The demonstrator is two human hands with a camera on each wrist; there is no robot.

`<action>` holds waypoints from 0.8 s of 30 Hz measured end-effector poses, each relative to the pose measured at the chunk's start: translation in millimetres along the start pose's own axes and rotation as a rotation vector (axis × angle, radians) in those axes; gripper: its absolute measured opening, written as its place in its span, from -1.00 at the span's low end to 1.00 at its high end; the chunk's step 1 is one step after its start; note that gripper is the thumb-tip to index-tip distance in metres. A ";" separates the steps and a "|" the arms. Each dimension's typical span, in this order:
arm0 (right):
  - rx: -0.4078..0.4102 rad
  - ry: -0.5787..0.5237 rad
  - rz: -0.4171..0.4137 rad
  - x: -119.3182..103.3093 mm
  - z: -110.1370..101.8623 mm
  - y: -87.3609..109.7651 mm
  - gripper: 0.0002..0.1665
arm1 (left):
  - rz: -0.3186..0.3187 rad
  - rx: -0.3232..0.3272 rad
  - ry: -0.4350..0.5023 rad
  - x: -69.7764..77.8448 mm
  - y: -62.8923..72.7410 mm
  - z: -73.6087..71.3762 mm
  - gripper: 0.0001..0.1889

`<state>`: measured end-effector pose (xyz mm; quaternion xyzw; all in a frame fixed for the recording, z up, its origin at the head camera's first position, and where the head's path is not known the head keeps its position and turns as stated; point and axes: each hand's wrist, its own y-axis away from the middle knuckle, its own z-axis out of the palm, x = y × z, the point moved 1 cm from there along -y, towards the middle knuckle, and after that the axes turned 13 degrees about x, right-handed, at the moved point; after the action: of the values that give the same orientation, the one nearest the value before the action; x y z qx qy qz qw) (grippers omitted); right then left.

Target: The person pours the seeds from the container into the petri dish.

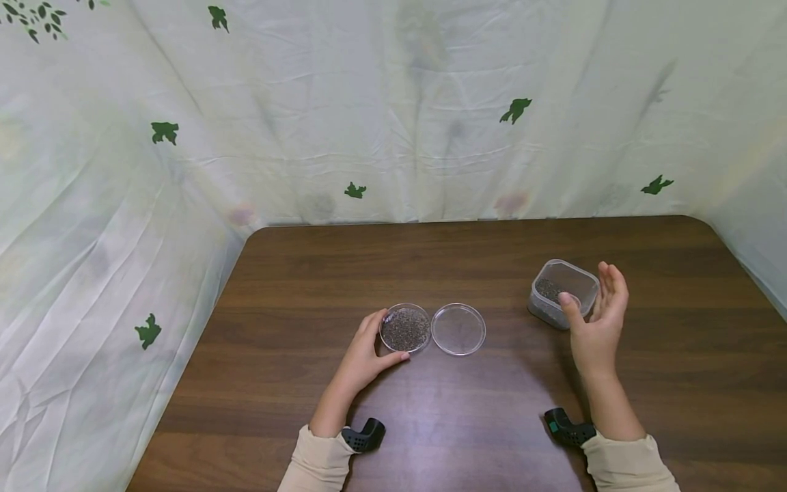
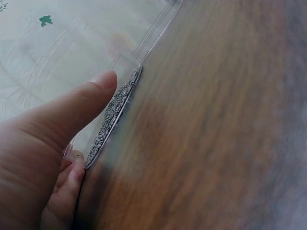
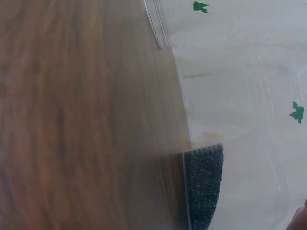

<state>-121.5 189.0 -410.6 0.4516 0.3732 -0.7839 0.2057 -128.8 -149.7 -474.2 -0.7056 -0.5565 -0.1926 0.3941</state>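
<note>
A round clear petri dish [image 1: 406, 329] filled with dark grey grains sits on the table. My left hand [image 1: 363, 359] holds it from the left, fingers along the far side and thumb at the near edge. In the left wrist view the thumb [image 2: 81, 103] lies against the clear wall, with the grains [image 2: 112, 117] heaped behind it. My right hand [image 1: 599, 328] is at the right side of a clear plastic tub [image 1: 547, 313], fingers extended upward and thumb overlapping its near rim. Dark grains [image 3: 204, 187] lie in the tub, piled toward its left side.
Right of the dish lies its clear round lid [image 1: 458, 329], close beside it. The brown wooden table [image 1: 344, 266] ends at the back against a pale curtain [image 1: 393, 102] with green leaf shapes. Black camera mounts [image 1: 568, 429] sit on both wrists.
</note>
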 end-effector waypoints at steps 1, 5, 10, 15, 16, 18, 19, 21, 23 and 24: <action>-0.003 -0.012 -0.003 -0.4 0.5 0.2 -0.16 | 0.000 0.000 0.000 -0.2 0.0 0.0 -0.10; -0.020 -0.046 -0.018 -1.6 2.4 0.8 -0.16 | -0.001 -0.003 -0.003 0.2 0.2 -0.3 -0.10; -0.057 -0.043 -0.026 -4.3 4.9 2.4 -0.17 | -0.004 -0.006 -0.008 0.8 0.2 -0.7 -0.10; -0.095 -0.067 -0.040 -4.1 6.7 4.2 -0.15 | -0.005 -0.004 -0.006 0.4 0.1 -0.6 -0.10; -0.102 -0.075 -0.042 -2.9 6.7 4.5 -0.14 | -0.004 -0.004 -0.005 0.3 0.1 -0.5 -0.10; -0.114 -0.086 -0.045 1.2 6.1 4.8 -0.13 | -0.003 -0.002 -0.002 0.0 0.2 -0.4 -0.10; -0.121 -0.091 -0.045 3.9 5.5 4.9 -0.12 | -0.002 -0.002 0.000 -0.1 0.3 -0.4 -0.10; -0.133 -0.099 -0.044 9.5 4.1 5.0 -0.09 | -0.001 0.000 0.001 -0.2 0.3 -0.4 -0.10; -0.145 -0.099 -0.045 14.5 3.0 5.3 -0.07 | 0.000 0.000 0.002 -0.2 0.3 -0.4 -0.10; -0.152 -0.096 -0.044 16.3 2.5 5.4 -0.06 | 0.001 0.000 0.002 -0.3 0.4 -0.4 -0.10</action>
<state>-127.6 183.8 -425.9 0.3884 0.4314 -0.7782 0.2397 -128.6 -150.2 -474.3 -0.7056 -0.5557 -0.1932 0.3950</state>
